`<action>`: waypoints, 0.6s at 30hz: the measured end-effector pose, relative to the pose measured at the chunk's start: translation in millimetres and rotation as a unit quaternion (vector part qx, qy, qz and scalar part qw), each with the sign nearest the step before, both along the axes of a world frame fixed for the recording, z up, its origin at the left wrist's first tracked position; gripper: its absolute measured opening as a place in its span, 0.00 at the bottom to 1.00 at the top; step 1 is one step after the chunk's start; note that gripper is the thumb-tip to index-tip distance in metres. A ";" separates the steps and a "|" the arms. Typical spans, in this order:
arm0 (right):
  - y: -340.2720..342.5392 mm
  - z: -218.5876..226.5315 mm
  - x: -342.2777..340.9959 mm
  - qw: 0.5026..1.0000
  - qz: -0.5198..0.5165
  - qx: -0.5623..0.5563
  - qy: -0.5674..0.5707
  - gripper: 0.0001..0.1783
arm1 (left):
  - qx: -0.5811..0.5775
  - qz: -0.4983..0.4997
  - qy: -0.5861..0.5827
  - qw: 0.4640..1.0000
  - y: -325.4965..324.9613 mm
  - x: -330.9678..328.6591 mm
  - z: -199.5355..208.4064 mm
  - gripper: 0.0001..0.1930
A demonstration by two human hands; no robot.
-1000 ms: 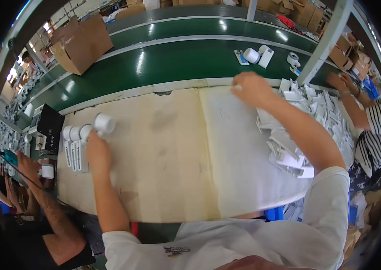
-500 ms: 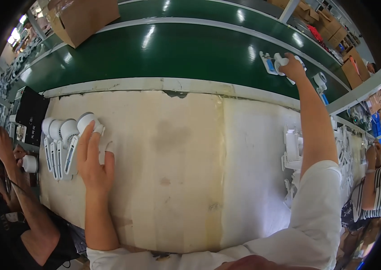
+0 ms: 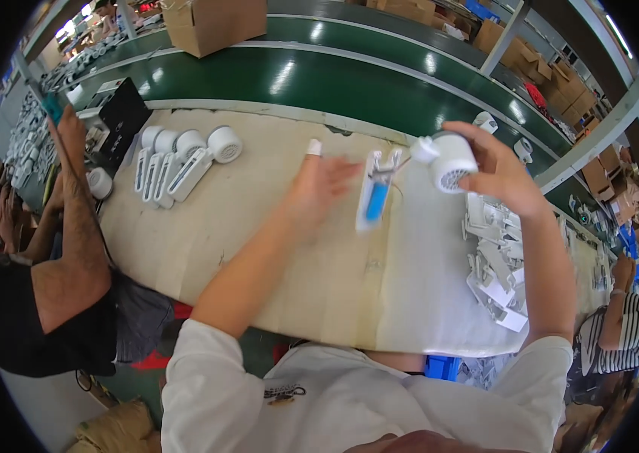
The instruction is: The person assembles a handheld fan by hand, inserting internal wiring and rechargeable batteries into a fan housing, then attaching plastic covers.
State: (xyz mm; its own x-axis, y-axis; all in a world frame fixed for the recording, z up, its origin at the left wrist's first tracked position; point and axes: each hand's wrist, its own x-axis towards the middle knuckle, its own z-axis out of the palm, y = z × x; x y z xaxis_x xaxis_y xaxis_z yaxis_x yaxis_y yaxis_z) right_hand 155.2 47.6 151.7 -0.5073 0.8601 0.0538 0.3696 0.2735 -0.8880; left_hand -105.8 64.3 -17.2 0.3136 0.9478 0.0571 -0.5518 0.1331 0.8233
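My right hand (image 3: 495, 170) grips a white round head with a vented end (image 3: 453, 161), raised above the right part of the table. Beside it, a slim white handle shell (image 3: 368, 198) with a blue cylinder (image 3: 376, 201) inside hangs or stands upright; a thin wire seems to link it to the head. My left hand (image 3: 319, 185), smeared by motion, is just left of this shell with its fingers stretched out and nothing in them. A white cover or tip shows on one finger. At the table's left lie several assembled white units (image 3: 183, 155) with round heads and slim handles.
White plastic shell parts (image 3: 497, 264) are heaped at the table's right. A green conveyor (image 3: 259, 79) runs behind, with more white units (image 3: 523, 149) on it. A cardboard box (image 3: 214, 26) stands beyond. Co-workers' arms (image 3: 81, 219) show left, near a black box (image 3: 119, 121).
My right hand has brought a white unit from the conveyor back over the table. My left hand has left the row of units and moved right toward it. The view has shifted.
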 end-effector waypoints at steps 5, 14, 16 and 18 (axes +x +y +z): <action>-48.8 -21.1 1.4 0.998 -0.034 -0.041 0.023 0.38 | -0.017 -0.133 -0.186 0.973 -72.7 51.5 44.4 0.31; -89.1 -39.6 22.2 0.730 -0.034 0.582 -0.355 0.28 | -0.158 -0.166 -0.144 0.963 -82.4 76.6 18.5 0.12; -85.5 -48.5 24.5 0.706 -0.040 0.613 -0.353 0.26 | -0.155 -0.183 -0.082 0.967 -89.0 77.8 26.7 0.12; -84.6 -52.5 25.0 0.669 -0.051 0.654 -0.350 0.22 | -0.054 -0.158 0.048 0.985 -89.4 76.2 28.9 0.10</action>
State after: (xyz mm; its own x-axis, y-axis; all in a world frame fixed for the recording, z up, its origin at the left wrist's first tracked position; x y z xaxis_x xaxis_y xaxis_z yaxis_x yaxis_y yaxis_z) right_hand 180.2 -37.0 99.3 -0.7434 0.3426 0.5745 0.6464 0.5886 0.4855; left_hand -29.6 -25.1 11.7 0.5929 0.8010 -0.0829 -0.3898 0.3755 0.8409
